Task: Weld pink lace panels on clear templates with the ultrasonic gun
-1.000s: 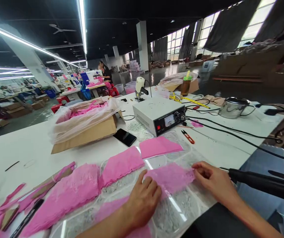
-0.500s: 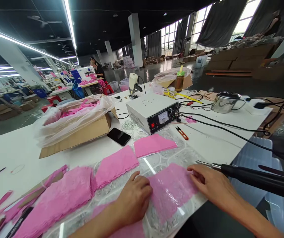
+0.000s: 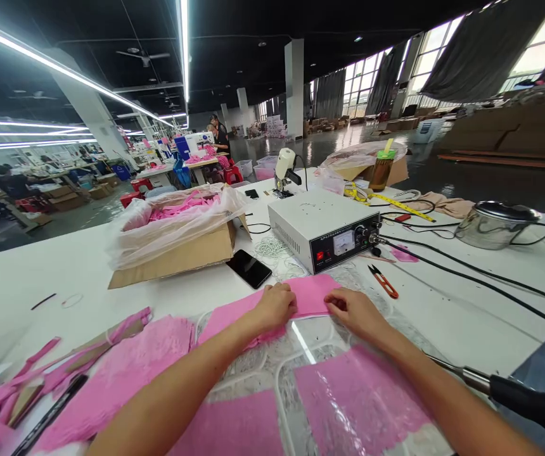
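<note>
Both arms reach forward over a clear plastic sheet (image 3: 310,342) on the white table (image 3: 63,266). My left hand (image 3: 275,306) and my right hand (image 3: 353,310) pinch the near edge of a flat pink fabric stack (image 3: 311,292), fingers closed on it. A pink lace piece (image 3: 227,316) lies just left of my left hand. Another pink lace piece (image 3: 358,399) lies under the plastic near my right forearm. A black-handled tool with a metal tip (image 3: 514,396) rests at the right, untouched.
A white control box (image 3: 324,231) stands behind the hands, with red snips (image 3: 384,283), a black phone (image 3: 250,268) and black cables (image 3: 481,275) beside it. A cardboard box of pink trim (image 3: 177,231) sits at left. A metal pot (image 3: 495,225) sits at right. People work far behind.
Both hands left the near pink lace piece and reached forward to the flat pink stack by the control box. My right hand let go of the black-handled tool.
</note>
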Tool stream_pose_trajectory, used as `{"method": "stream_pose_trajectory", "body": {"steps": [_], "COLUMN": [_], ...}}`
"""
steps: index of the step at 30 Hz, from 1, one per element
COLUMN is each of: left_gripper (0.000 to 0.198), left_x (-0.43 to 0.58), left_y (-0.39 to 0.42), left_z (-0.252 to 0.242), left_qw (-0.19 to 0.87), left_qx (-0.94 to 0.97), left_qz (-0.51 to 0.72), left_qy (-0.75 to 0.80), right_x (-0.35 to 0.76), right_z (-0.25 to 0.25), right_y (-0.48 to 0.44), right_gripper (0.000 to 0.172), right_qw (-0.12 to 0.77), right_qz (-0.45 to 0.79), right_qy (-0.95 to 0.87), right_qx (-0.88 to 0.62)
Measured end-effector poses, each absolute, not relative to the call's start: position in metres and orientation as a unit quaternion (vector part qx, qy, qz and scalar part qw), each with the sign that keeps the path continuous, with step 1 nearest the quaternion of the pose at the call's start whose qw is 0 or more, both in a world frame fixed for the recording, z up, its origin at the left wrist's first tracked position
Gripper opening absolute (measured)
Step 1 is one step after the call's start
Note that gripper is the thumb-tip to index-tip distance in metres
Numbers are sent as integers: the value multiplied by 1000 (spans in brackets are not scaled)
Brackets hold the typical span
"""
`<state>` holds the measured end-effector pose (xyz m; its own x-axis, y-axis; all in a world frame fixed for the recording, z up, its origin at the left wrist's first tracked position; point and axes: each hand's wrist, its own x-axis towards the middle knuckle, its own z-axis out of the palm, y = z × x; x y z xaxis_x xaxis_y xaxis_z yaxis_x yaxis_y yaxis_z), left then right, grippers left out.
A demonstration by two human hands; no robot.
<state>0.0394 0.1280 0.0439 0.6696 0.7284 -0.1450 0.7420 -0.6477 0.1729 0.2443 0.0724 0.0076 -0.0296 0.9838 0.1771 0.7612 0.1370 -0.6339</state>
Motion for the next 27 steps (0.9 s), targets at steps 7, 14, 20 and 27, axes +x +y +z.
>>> {"method": "stream_pose_trajectory", "body": {"steps": [7,14,20,27], "left_gripper": [33,34,34,12], "left_x": [39,39,40,26], "left_y": [137,154,155,97], "left_z": [54,69,91,96], "left_qw": [165,224,249,308], "left_qx": [901,899,913,914], "left_qz": [-58,-57,-41,-14], "left_qy": [396,371,321,263], "right_x": [251,239,235,269], "right_z": [3,8,-1,-1], "right_y": [73,66,75,17], "right_gripper": [23,21,17,25], "right_qw": [313,332,312,299], "right_qz": [189,117,6,-92], "right_qy": [-692,-736,-745,-755], "right_qx": [-623,-579,-590,-576]}}
